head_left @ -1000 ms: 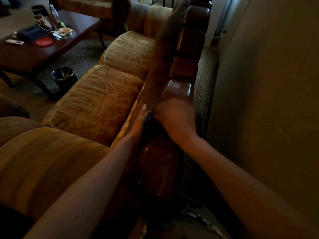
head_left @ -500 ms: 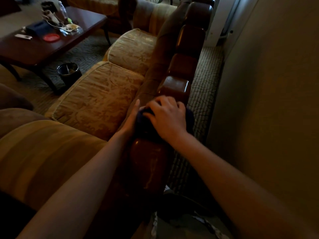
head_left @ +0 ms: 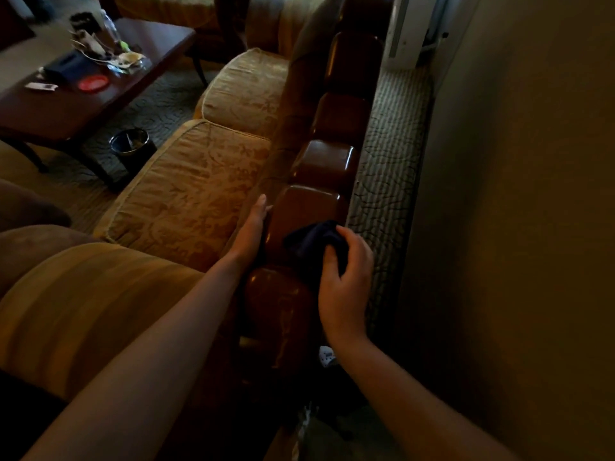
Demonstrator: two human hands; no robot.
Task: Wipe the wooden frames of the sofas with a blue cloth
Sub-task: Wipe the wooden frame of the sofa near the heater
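Note:
The sofa's wooden frame (head_left: pixel 327 163) is a dark glossy rail of rounded blocks running from near me toward the far wall. My right hand (head_left: pixel 346 281) holds the dark blue cloth (head_left: pixel 311 242) bunched against the rail's right side, on the block nearest me. My left hand (head_left: pixel 253 227) lies flat with straight fingers along the rail's left face, between the wood and the gold seat cushion (head_left: pixel 186 191). Part of the cloth is hidden under my right fingers.
A beige wall (head_left: pixel 519 227) stands close on the right, leaving a narrow carpeted gap (head_left: pixel 389 161) behind the sofa. At the left are a dark coffee table (head_left: pixel 100 101) with clutter, a small black bin (head_left: pixel 131 146), and a striped sofa arm (head_left: pixel 86 304).
My right hand slid back toward me and to the rail's right side, bunching the cloth. The left hand stays flat on the rail's left face. The view shifted slightly.

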